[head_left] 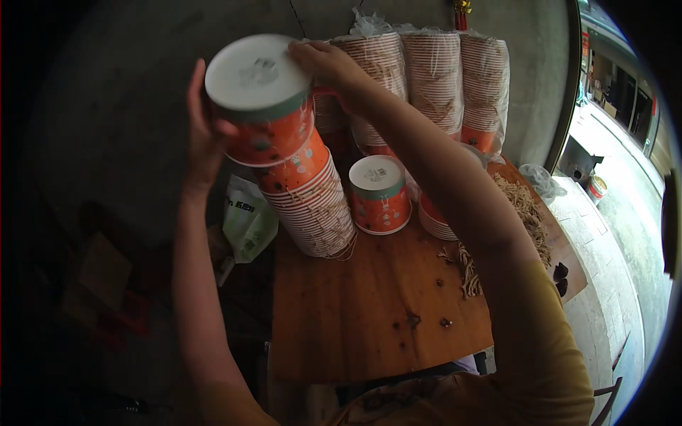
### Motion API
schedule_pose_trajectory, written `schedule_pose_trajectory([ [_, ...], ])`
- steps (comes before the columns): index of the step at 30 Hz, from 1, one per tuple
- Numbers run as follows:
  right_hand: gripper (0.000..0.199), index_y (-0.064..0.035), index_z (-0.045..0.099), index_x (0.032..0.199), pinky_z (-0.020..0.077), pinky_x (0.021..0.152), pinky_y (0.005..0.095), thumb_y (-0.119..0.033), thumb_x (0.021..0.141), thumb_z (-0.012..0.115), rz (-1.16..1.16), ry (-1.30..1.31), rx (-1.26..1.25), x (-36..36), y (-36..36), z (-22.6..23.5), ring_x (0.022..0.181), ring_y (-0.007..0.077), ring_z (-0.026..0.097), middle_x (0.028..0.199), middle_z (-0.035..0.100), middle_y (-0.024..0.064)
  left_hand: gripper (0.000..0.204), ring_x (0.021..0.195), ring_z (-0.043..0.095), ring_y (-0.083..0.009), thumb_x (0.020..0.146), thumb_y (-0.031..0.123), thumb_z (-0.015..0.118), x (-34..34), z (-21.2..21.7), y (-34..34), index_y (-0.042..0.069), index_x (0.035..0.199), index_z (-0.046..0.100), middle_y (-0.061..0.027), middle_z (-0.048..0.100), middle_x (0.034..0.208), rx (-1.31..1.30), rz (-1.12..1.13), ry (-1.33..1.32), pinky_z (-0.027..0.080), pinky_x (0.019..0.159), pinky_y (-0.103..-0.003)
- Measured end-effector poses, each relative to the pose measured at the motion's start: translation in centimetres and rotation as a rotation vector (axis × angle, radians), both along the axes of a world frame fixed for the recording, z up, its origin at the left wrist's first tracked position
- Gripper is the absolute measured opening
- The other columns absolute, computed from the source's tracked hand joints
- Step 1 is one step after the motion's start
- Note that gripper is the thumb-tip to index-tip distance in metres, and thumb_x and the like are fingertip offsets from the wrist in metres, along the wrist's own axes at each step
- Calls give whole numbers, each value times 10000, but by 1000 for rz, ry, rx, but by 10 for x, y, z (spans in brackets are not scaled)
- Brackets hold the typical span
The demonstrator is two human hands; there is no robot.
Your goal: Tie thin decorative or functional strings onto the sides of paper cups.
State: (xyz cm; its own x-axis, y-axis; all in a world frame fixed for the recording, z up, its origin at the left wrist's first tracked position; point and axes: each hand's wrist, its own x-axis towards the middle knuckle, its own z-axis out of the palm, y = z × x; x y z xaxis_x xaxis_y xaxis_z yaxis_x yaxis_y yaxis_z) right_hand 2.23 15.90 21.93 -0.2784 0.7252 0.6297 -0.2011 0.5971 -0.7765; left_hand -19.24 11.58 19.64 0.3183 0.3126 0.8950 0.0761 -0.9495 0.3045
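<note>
Bare forearms [197, 284] and a yellow sleeve [543, 334] come closest to the camera, reaching up past the wooden tabletop [376, 305]. Left hand [206, 131]: fingers nearly straight along the side of the upturned tub [259, 74], thumb parted from them and laid across its orange wall, a wide grasp. That tub, white base uppermost, is lifted by the tabletop's left edge, over the top of a seemingly leaning stack [309, 206] of nested tubs; whether its rim touches them cannot be told. Right hand [327, 67] has its fingers bent over the base's right edge, partly closed on it. Handling this well would likely mean even pressure from both hands, the tub kept in line with the stack, and no hard squeeze on its wall; a sideways knock might topple the column.

Around it, left to right: a dim cardboard box [103, 266], a green-and-white bag [250, 220] just beyond the tabletop's left edge, a single tub [380, 199] also base up, plastic-wrapped stacks [433, 78] along the back edge before a grey wall [163, 57], loose twine [522, 209] by the right edge, crumpled clear plastic [543, 179], then bright paving [604, 184] outside.
</note>
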Motion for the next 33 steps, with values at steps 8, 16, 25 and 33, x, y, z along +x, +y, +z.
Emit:
schedule_pose_trajectory([
  [8, 660, -56, 428, 1329, 404, 981, 377, -513, 873, 567, -255, -195, 123, 42, 40, -73, 1172, 292, 501, 1267, 507, 168, 1046, 1001, 605, -231, 794, 400, 739, -19, -27, 23, 178, 1490, -10, -164, 519, 1211, -320, 172, -139, 492, 904, -391],
  [16, 1080, -233, 230, 1474, 162, 1098, 583, -797, 629, 595, -546, -1225, -163, 78, 51, -219, 1381, 516, 32, 1473, 231, 287, 1158, 1024, 605, -228, 722, 506, 763, -20, -46, 60, 148, 1482, -34, -156, 556, 1217, -393, 202, -33, 445, 970, -388],
  [25, 675, -203, 612, 1206, 216, 1095, 514, -653, 703, 622, -637, -1024, 205, 97, 54, -222, 1278, 405, 394, 1353, 467, 204, 1150, 1218, 467, -253, 740, 500, 753, -11, -95, 51, 90, 1488, -19, -169, 341, 1414, -414, 256, -207, 357, 1048, -389],
  [33, 596, -156, 604, 1227, 337, 1047, 428, -526, 762, 658, -718, -919, 275, 104, -8, -154, 1228, 315, 455, 1322, 505, 137, 295, 952, 535, -147, 976, 248, 501, 96, -249, -38, 28, 1165, 446, -69, 516, 1060, -930, 116, -409, 450, 832, -279],
])
